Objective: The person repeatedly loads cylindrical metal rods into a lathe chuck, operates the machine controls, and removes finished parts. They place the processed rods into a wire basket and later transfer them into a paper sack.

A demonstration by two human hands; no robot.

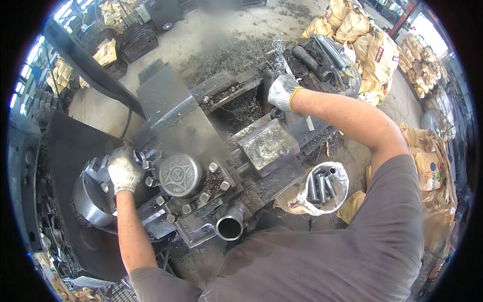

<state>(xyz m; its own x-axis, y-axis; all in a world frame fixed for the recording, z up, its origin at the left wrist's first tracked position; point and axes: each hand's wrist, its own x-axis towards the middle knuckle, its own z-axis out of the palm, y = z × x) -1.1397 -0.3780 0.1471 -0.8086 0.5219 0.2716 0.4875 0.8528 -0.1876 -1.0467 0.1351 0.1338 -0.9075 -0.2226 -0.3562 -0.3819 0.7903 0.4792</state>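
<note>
My left hand (124, 170), in a whitish work glove, is at the lathe's steel chuck (93, 207), next to its jaws. Its fingers curl away from view, closed around something by a dark round end. Just right of it stands the tool post (179, 174), with a round cap and several square-headed bolts. Out to the far right my right hand (284, 93), in a white glove with a yellow cuff, is closed in a fist over the lathe bed, beside a dark upright cylinder (269, 84). What that fist grips is hidden.
A white sack (341, 187) of short metal tubes stands right of the lathe. Longer pipes (329, 53) lie beyond my right hand. Paper sacks (380, 58) are piled at the right. A short open pipe (230, 226) stands near my body. Metal shavings cover the block (268, 147) and bed.
</note>
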